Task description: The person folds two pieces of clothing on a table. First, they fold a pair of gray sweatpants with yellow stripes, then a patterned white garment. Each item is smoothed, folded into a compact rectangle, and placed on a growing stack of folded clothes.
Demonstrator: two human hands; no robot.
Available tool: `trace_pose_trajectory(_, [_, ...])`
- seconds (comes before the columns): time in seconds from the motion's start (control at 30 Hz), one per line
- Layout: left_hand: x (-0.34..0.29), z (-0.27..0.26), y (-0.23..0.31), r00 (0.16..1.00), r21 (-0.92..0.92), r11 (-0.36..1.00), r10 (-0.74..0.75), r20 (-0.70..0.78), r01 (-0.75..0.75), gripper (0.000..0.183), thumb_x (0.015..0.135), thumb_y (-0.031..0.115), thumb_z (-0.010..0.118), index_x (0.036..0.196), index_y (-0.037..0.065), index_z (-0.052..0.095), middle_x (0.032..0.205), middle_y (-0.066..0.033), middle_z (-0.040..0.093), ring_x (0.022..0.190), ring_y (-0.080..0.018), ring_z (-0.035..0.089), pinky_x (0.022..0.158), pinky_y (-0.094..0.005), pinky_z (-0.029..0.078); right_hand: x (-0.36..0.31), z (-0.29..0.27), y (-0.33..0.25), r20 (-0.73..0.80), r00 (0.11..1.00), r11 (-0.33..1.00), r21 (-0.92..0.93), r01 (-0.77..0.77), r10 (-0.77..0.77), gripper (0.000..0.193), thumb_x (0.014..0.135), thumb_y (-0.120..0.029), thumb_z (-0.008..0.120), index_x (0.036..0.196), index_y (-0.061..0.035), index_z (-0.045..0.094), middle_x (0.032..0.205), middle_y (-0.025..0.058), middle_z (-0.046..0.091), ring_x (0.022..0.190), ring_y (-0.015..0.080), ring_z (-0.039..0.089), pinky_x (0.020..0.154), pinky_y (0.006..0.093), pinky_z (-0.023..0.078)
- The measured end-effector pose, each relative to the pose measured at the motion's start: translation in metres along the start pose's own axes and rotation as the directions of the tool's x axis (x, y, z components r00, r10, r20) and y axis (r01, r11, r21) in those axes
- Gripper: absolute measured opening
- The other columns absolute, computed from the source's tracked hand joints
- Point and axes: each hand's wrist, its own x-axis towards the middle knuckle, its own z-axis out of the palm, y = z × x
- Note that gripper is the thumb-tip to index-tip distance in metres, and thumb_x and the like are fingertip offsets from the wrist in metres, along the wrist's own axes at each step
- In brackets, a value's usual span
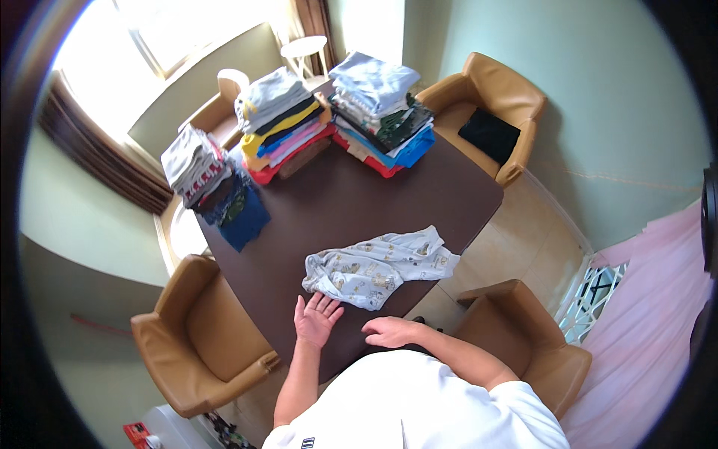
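A small white printed garment [381, 271] with cuffed ends lies somewhat rumpled near the close edge of the dark brown table [314, 209]. Just below its left end is my left hand [318, 318], palm turned up and fingers spread, with nothing in it. The fingertips come close to the cloth; whether they touch it I cannot tell. My right hand [389, 331] hovers by the table edge in front of my body, back upward, its fingers loosely stretched toward the left. Nothing shows in it, and it is apart from the garment.
Stacks of folded clothes stand on the table's far side: a left stack [217, 183], a middle stack [280, 123] and a right stack [381, 112]. Tan armchairs [202, 337] surround the table; one holds a black folded cloth [490, 135]. Pink fabric [636, 322] hangs at right.
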Motion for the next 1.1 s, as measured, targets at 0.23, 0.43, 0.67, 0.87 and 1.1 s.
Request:
trace_pose_trajectory(0.23, [-0.016,-0.033,-0.002,0.960,0.243,0.964,-0.040,-0.277,0.110,0.057,0.100,0.033,0.068,0.143,0.000,0.051,0.132,-0.0192,0.065,0.111,-0.0313,0.067,0.091,-0.0457,0.059,-0.035,0.018,0.063,-0.283,0.917,0.950,-0.057,-0.308,0.281,0.045,0.094,-0.029,0.060,0.125,0.0036,0.065,0.123,0.0266,0.068,0.117,0.0395,0.065,0.101,0.0472,0.051])
trace_pose_trajectory(0.43, [-0.001,0.002,-0.027,0.995,0.831,0.549,-0.085,-0.057,0.094,0.045,0.094,0.023,0.076,0.127,-0.005,0.066,0.111,-0.0141,0.073,0.096,-0.0229,0.070,0.085,-0.0355,0.057,-0.035,0.019,0.055,-0.454,0.815,0.918,0.016,-0.397,0.360,0.044,0.095,-0.027,0.063,0.125,0.0043,0.064,0.119,0.0235,0.071,0.112,0.0388,0.068,0.097,0.0443,0.053])
trace_pose_trajectory(0.67, [0.022,0.087,-0.064,0.878,0.856,-0.216,-0.012,0.479,-0.470,0.039,0.082,0.018,0.082,0.115,0.002,0.068,0.107,-0.0153,0.068,0.094,-0.0356,0.070,0.080,-0.0430,0.058,-0.026,-0.016,0.056,-0.609,0.747,0.949,0.031,-0.315,0.268,0.034,0.093,-0.022,0.066,0.118,0.0017,0.067,0.109,0.0231,0.072,0.102,0.0384,0.070,0.088,0.0451,0.056])
trace_pose_trajectory(0.87, [0.059,0.096,-0.101,0.897,0.781,-0.523,0.066,0.437,-0.341,0.040,0.083,0.019,0.078,0.116,0.005,0.060,0.108,-0.0166,0.061,0.094,-0.0387,0.068,0.077,-0.0492,0.058,-0.021,-0.055,0.077,-0.724,0.677,0.965,-0.060,-0.254,0.134,0.032,0.090,-0.019,0.069,0.114,0.0006,0.065,0.110,0.0220,0.068,0.101,0.0394,0.069,0.087,0.0473,0.056])
trace_pose_trajectory(1.1, [0.073,0.095,-0.123,0.898,0.724,-0.667,0.192,0.395,-0.176,0.018,0.084,0.013,0.069,0.097,0.006,0.059,0.097,-0.0162,0.060,0.085,-0.0362,0.069,0.067,-0.0470,0.059,-0.038,-0.125,0.105,-0.792,0.609,0.877,-0.313,-0.365,-0.029,0.045,0.077,-0.013,0.075,0.118,-0.0029,0.061,0.115,0.0199,0.056,0.110,0.0410,0.057,0.093,0.0504,0.052])
